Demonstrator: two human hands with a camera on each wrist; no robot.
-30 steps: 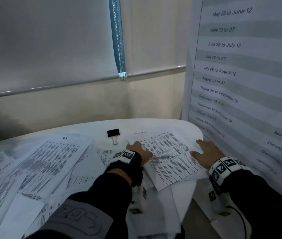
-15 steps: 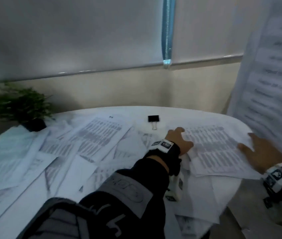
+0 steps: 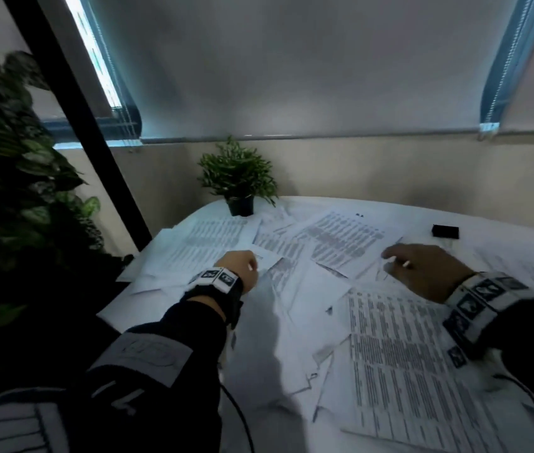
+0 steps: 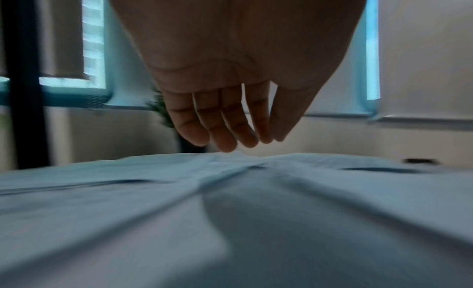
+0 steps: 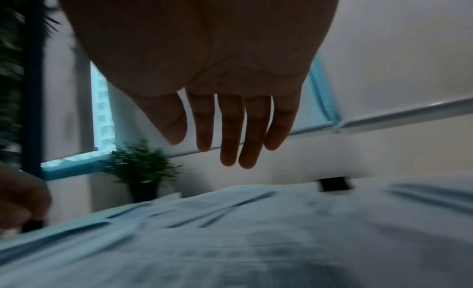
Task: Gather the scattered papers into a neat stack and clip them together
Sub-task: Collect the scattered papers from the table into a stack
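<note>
Both hands have left the sheet at the right end of the tabletop (image 3: 340,204) and swung across to the middle of the spread. The view has turned with them, so the potted plant (image 3: 237,178) at the far left corner now shows where the wall calendar filled the right side a second ago. I take it the gathering has moved on to the loose pile, with nothing yet squared up.

The left hand (image 3: 241,268) is low over the overlapping papers (image 3: 295,308), fingers straight and close together; in the left wrist view the fingertips (image 4: 225,144) come down to the top sheet, though I cannot tell whether they touch it. The right hand (image 3: 422,273) hangs just above the papers near the middle, fingers slack and slightly spread, holding nothing.

The papers are thin white printed sheets, covered in dense columns of small text, lying skewed and overlapping over most of the tabletop, some corners lifted and a few overhanging the left edge. The black binder clip (image 3: 445,231) sits alone toward the far edge, beyond the right hand and untouched. The tabletop is white, with a rounded far edge.
</note>
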